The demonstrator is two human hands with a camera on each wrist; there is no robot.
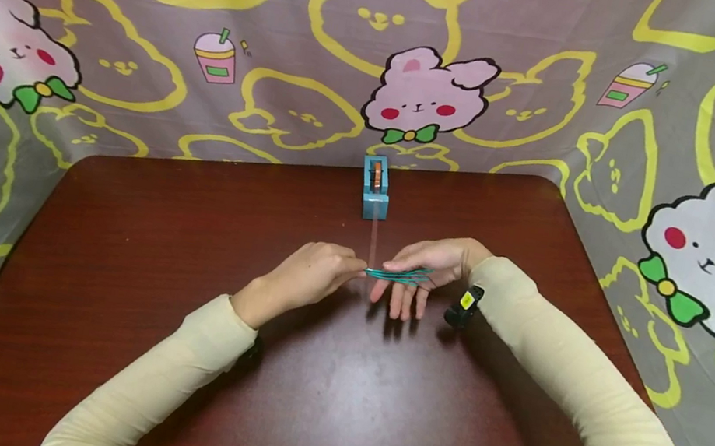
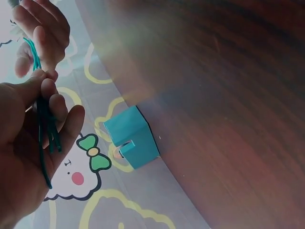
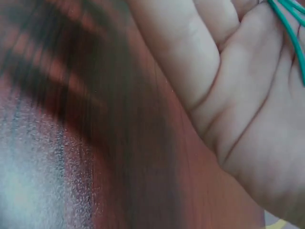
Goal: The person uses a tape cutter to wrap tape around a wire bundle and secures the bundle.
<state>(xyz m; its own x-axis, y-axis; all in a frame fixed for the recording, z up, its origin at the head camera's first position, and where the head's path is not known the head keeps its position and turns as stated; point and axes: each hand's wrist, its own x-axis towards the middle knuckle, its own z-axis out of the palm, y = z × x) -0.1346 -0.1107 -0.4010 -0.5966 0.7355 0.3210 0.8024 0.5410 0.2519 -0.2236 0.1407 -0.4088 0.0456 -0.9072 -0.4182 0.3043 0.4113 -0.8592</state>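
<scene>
My left hand pinches a bundle of thin green wires between thumb and fingers at the middle of the table. In the left wrist view, loose wire ends hang down across the left palm. A clear strip of tape stretches from a blue tape dispenser to the bundle beside the left fingertips. My right hand is held palm up with fingers extended, the other wire ends lying over it. Green strands cross its palm in the right wrist view.
The dispenser stands toward the back of the dark red-brown wooden table. Patterned fabric with cartoon faces hangs behind the table and along both sides. A black wrist strap sits at the right wrist.
</scene>
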